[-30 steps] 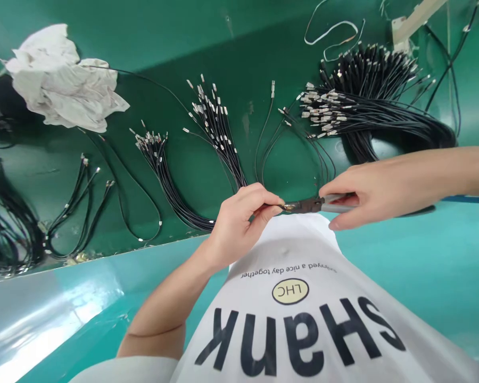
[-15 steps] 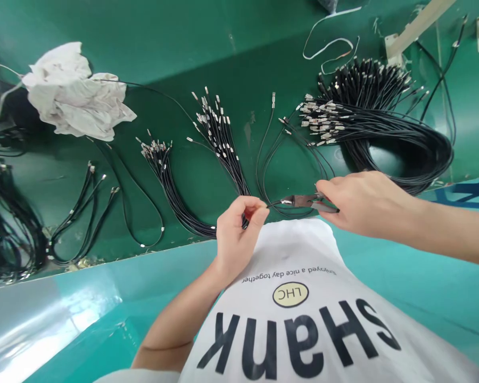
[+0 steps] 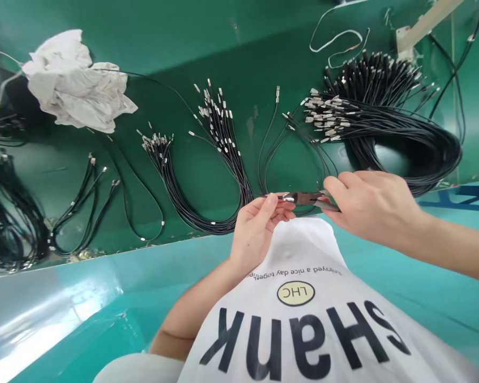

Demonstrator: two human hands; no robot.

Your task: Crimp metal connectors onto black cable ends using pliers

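Pliers (image 3: 308, 198), gripped in my right hand (image 3: 373, 202), seemingly nip the cable end (image 3: 286, 197) my left hand (image 3: 255, 230) pinches; next, steadiness seems called for.

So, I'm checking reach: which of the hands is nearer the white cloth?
Left. The left hand is below and right of the white cloth in view; the right hand is farther right.

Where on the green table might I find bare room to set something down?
The widest bare patch of tabletop lies between white cloth and white cord; a smaller one inside the U-shaped bundle. Crowded: the right side, under stacked cables, and around the pliers.
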